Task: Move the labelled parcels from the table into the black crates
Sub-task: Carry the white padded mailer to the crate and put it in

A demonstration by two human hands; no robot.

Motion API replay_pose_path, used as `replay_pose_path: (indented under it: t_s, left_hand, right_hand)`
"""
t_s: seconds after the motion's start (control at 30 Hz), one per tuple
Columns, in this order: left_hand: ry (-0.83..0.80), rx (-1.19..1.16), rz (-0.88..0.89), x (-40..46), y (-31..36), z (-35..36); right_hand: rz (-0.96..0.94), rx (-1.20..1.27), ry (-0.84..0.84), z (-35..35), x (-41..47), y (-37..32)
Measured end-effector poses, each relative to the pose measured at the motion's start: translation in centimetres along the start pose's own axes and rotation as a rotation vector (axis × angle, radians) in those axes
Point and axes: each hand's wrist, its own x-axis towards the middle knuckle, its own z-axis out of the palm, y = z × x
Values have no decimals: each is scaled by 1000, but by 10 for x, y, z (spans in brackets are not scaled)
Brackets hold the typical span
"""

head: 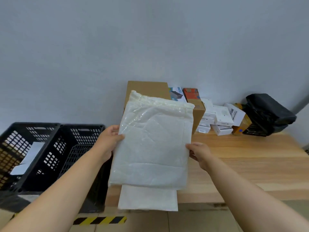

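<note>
Two black crates [50, 148], two white mailers [153, 144], one brown carton [147, 89].

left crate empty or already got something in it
Not empty. The left crate holds a flat white parcel leaning inside it, seen over the rim and through the slotted wall.

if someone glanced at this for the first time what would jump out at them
The big white plastic mailer held up at the centre would catch the eye first, with the left hand gripping its left edge and the right hand its right edge, above the wooden table. Next come the two black crates on the left, beside the table, and the pile of small boxes against the wall at the table's back.
</note>
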Motion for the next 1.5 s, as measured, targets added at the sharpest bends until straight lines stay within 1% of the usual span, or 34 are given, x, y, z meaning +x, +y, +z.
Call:
replay_pose_path:
  t_s: [0.07, 0.2, 0.3, 0.43, 0.5, 0.63, 0.8, 0.87, 0.93, 1.0, 1.07, 1.13, 1.2, 1.27, 1.4, 1.5]
  left_hand:
    - [-6, 3, 93, -2, 29, -9]
    - [21, 10, 243, -13, 80, -31]
    - [37, 20, 334, -23, 109, -40]
    - [111, 20, 424, -36, 137, -60]
    - [144, 57, 459, -41, 148, -69]
    - [160, 114, 446, -50, 163, -82]
    - [15, -5, 337, -59, 175, -95]
    - [-24, -23, 319, -61, 181, -100]
    - [-59, -51, 303, -65, 188, -103]
    - [-91, -131, 283, -68, 195, -107]
    - [-141, -173, 294, -70, 200, -111]
    - [-176, -88, 335, -70, 202, -113]
    - [-143, 26, 349, -72, 203, -113]
    - [-116, 82, 363, -76, 201, -112]
    - [-82, 72, 451, -74, 194, -106]
    - [-66, 42, 462, -71, 190, -100]
  right_hand:
    - [-105, -38, -20, 2, -14, -31]
    - [-253, -97, -14, 10, -50, -88]
    - [-345, -124, -15, 18, -73, -120]
    - [-457, -142, 22, 26, -98, -154]
    - [-493, -132, -6, 30, -108, -165]
    - [-507, -105, -70, 38, -124, -180]
    - [-460, -26, -160, 42, -128, -189]
    - [-430, 79, -202, 43, -131, -192]
    - [-400, 236, -254, 43, -135, -195]
    - [-372, 367, -296, 44, -141, -199]
    - [-372, 437, -293, 43, -144, -202]
    - [-380, 443, -272, 41, -146, -204]
    - [-379, 384, -244, 39, -151, -203]
    - [-385, 354, -216, 39, -156, -203]
    - [-425, 318, -113, 43, -153, -201]
    - [-425, 296, -47, 46, -151, -200]
